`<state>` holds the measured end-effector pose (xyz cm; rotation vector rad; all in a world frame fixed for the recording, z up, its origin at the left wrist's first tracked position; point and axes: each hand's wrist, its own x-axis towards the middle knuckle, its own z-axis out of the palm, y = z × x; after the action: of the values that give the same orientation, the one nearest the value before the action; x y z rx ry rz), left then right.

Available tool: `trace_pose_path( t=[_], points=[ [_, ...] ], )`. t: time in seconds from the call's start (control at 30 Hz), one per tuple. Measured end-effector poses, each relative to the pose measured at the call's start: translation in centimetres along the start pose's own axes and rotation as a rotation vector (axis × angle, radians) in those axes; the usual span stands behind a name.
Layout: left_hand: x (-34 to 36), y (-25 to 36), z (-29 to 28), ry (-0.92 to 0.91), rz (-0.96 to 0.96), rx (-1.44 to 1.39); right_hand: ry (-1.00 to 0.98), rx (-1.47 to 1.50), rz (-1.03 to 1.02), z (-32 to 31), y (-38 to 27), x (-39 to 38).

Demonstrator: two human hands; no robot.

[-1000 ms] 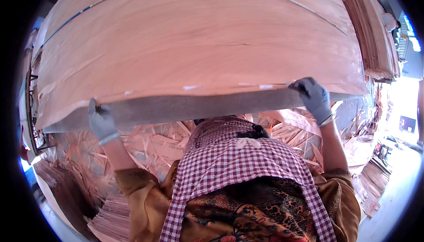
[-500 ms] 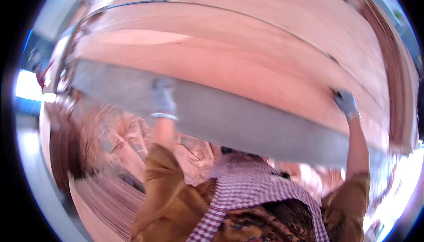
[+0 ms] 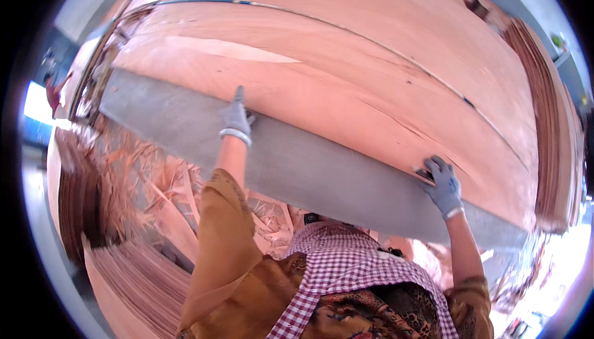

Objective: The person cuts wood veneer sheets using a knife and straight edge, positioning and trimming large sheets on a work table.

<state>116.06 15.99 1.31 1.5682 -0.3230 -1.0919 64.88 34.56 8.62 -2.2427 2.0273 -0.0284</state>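
Note:
My left hand (image 3: 236, 116), in a grey glove, has its index finger stretched out on the near part of the pink veneer sheet (image 3: 318, 113), with the other fingers partly hidden. My right hand (image 3: 442, 185), also gloved, is at the sheet's front edge, closed on a small dark tool with a pale tip (image 3: 422, 172), too small to identify. A long grey strip of board or metal (image 3: 322, 184) shows below that edge. A thin white-and-blue rod (image 3: 365, 37) lies across the sheets farther back.
Veneer stacks stand at the right (image 3: 547, 153), left (image 3: 74, 190) and lower left (image 3: 133, 274). Scraps (image 3: 164, 190) litter the area below the board. A person in red (image 3: 53, 94) is at the far left, beside a bright opening.
The view has swung. More of the grey strip is exposed than a second ago. My left hand has moved inward from the left along the sheet; my right hand has come down slightly since half a second ago.

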Motion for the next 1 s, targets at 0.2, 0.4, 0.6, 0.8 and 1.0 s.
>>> trace_pose_path(
  t=[0.2,0.4,0.6,0.8,1.0],
  points=[
    [2.9,-0.4,-0.5,-0.001,0.050,0.137,-0.059,-0.022,0.034,1.3,-0.3,-0.8],
    [4.2,-0.5,-2.7,-0.147,-0.027,-0.168,0.100,-0.029,0.062,1.1,-0.9,-1.4],
    [3.8,2.8,-1.4,-0.209,-0.010,-0.359,0.156,-0.090,0.123,-1.4,-1.6,-0.7],
    [1.9,7.5,-0.9,-0.280,0.126,-0.459,0.291,-0.213,0.109,-6.4,-1.3,-1.4],
    [1.7,5.6,-4.7,-0.309,0.080,-0.395,0.360,-0.168,0.061,-5.9,-3.1,-4.0]
  ],
)
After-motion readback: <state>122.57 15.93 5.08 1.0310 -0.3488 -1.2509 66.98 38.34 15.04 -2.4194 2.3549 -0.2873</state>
